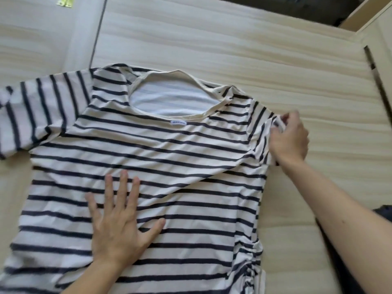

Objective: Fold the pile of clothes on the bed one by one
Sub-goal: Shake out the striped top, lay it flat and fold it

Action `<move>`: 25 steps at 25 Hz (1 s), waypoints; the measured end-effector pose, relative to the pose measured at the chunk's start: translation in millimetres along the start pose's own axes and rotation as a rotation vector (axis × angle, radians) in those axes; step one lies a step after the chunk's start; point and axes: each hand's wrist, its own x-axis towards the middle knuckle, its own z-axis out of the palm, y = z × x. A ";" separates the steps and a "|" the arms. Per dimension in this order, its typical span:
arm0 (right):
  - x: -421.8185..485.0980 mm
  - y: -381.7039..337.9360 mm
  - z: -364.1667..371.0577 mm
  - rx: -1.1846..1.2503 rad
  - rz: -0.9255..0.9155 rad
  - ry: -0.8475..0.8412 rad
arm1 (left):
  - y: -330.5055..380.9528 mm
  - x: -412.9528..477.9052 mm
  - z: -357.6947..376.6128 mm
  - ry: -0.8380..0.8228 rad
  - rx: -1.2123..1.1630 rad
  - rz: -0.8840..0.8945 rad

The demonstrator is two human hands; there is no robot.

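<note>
A white shirt with dark navy stripes (180,149) lies spread flat on the bed, neck opening toward the far side. Its left sleeve stretches out to the left edge of view. My left hand (121,219) presses flat on the middle of the shirt with fingers spread. My right hand (288,139) pinches the bunched right sleeve at the shirt's right shoulder. The lower right side of the shirt is gathered into wrinkles.
The beige ribbed mattress (233,39) fills most of the view. A light wooden bed frame (377,39) runs along the right. A dark garment (384,213) peeks in at the right edge. A small yellow-green item (65,1) lies at the top left.
</note>
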 end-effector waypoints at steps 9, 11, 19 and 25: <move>-65.2 -101.8 28.6 -0.251 -0.439 -0.478 | -3.7 -2.0 2.1 0.004 0.011 -0.010; -72.9 -78.0 47.4 -0.173 -0.470 -0.338 | -4.3 -1.4 3.1 0.010 0.016 -0.008; -105.0 -44.6 95.0 -0.273 -0.586 -0.326 | -5.2 -1.0 5.5 0.015 0.027 -0.005; -152.5 -79.2 141.6 -0.256 -0.627 -0.309 | -6.3 -0.9 8.4 0.038 -0.017 0.001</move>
